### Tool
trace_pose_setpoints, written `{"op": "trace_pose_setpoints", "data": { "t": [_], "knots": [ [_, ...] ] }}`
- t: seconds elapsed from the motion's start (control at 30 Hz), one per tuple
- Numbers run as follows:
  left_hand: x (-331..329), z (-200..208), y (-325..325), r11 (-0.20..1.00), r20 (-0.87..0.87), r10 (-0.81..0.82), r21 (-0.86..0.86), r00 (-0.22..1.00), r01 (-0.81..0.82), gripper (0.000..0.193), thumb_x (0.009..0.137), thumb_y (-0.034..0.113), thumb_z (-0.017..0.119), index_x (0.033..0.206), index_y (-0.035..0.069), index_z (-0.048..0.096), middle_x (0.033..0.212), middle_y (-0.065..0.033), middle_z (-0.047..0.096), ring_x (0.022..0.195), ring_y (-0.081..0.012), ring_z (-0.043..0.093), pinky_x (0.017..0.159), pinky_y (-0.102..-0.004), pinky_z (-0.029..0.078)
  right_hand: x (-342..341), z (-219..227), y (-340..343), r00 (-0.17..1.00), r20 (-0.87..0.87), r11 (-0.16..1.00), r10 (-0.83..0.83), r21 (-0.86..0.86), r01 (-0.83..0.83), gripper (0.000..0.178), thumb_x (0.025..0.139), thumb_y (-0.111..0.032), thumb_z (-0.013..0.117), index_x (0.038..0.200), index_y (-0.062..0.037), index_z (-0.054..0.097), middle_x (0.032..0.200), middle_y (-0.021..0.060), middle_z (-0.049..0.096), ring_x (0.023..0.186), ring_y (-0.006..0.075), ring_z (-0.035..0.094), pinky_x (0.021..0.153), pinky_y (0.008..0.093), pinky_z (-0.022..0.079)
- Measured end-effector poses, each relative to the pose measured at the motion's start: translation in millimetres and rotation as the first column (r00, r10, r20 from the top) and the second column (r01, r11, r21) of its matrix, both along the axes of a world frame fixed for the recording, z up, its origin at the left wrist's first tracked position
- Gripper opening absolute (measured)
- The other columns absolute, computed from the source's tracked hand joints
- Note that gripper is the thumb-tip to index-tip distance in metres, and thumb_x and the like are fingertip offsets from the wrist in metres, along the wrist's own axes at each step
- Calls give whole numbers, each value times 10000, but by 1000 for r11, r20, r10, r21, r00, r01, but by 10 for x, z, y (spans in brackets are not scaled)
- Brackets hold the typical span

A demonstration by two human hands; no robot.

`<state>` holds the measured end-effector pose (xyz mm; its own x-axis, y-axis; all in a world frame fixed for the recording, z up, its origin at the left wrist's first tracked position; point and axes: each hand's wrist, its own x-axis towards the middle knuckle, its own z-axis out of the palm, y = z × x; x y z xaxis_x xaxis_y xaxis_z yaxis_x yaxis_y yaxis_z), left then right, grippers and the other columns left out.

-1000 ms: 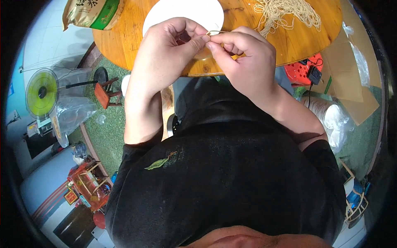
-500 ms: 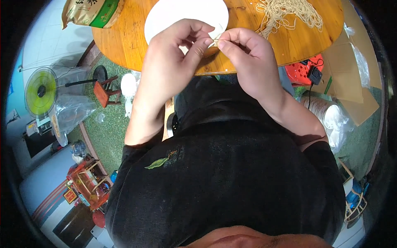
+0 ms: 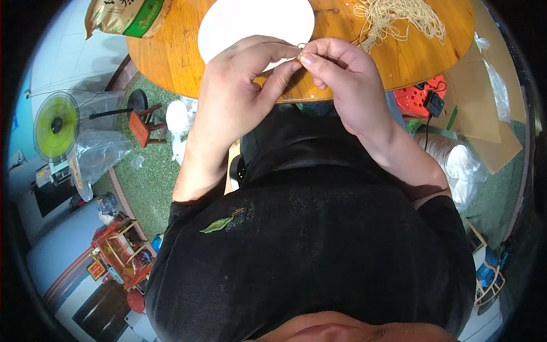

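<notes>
Over the table's near edge, my left hand (image 3: 242,80) and my right hand (image 3: 348,71) meet fingertip to fingertip. Pinched between them is a short bit of beige cord (image 3: 301,47), with a small loop showing above the fingertips. Most of that piece is hidden by my fingers, so whether it is knotted does not show. Both thumbs press against the index fingers. Behind my left hand lies a round white board or plate (image 3: 256,23). A tangled heap of beige cord (image 3: 399,23) rests beyond my right hand.
The round wooden table (image 3: 165,62) carries a beige and green bag (image 3: 125,17) at its far left. Right of me are a red stool (image 3: 413,101) with a black adapter (image 3: 434,104) and cardboard (image 3: 473,91). A green fan (image 3: 57,125) stands left.
My fingertips have shifted slightly, and the cord now forms a small loop above them. My left hand has tilted and its fingers have lowered. My right hand still pinches the cord.
</notes>
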<state>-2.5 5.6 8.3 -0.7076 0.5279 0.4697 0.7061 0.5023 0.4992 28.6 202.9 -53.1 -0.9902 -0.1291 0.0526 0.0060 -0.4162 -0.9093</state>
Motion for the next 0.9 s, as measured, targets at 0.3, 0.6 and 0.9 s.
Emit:
{"op": "trace_pose_setpoints", "data": {
  "t": [0.3, 0.6, 0.9],
  "knots": [
    [-23, 6, 36, 1000, 62, -3, 21, 998, 2, 90, 945, 70, 824, 1023, 30, 805, 1005, -114, 807, 914, -304, 799, 801, -376, 637, -28, -33, 27, 985, -171, 992, -16, 124, 38, 111, 1102, -101, 685, 1111, -1, 734, 976, -5, 731, 888, 57, 660, 814, 235, 536],
    [-35, -92, 58, 993, 127, 6, 113, 992, -20, 74, 970, 62, 788, 1002, 13, 744, 935, -116, 749, 834, -269, 775, 752, -362, 615, -57, -61, 10, 896, -411, 897, -166, 315, 310, 56, 1026, -78, 753, 1041, -30, 728, 877, 33, 717, 791, 121, 706, 707, 305, 568],
    [-12, -117, 33, 990, 134, 43, 128, 990, -60, 75, 988, 79, 766, 1014, 21, 727, 945, -115, 729, 842, -259, 744, 761, -362, 593, -175, -35, 155, 622, -783, 624, -37, 468, 626, 102, 931, 9, 810, 1013, -49, 794, 937, 69, 723, 799, 207, 704, 698, 319, 557]
  ]
}}
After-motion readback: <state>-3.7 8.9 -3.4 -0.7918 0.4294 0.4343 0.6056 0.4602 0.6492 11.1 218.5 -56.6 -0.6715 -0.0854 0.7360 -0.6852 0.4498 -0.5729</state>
